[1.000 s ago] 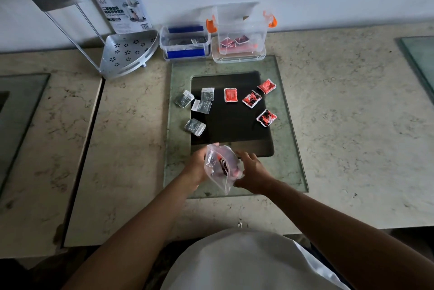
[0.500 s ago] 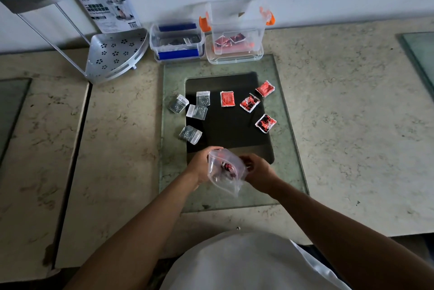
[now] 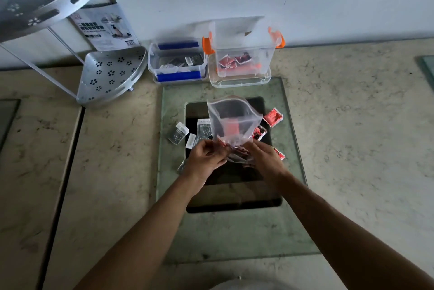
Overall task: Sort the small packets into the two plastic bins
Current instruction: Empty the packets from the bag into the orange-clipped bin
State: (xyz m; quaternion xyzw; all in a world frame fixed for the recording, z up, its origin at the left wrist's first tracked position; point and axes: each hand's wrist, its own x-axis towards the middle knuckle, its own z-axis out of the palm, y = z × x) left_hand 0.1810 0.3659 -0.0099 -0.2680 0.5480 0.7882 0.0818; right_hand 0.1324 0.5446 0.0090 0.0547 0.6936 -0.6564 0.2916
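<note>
Both hands pinch one clear zip bag (image 3: 231, 122) over the dark panel: the left hand (image 3: 206, 157) and right hand (image 3: 264, 159) each have a closed grip on its lower edge, mouth tipped away. Clear packets (image 3: 178, 133) lie left, red packets (image 3: 272, 117) right. The blue-handled bin (image 3: 177, 63) and the orange-latched bin (image 3: 242, 54) sit by the wall, at the table's (image 3: 352, 125) back edge.

Both hands, left (image 3: 206, 158) and right (image 3: 265, 160), moved up the glass toward the bins, upending the clear bag (image 3: 232, 122); its mouth swung away from the person, covering one red packet on the dark panel.
</note>
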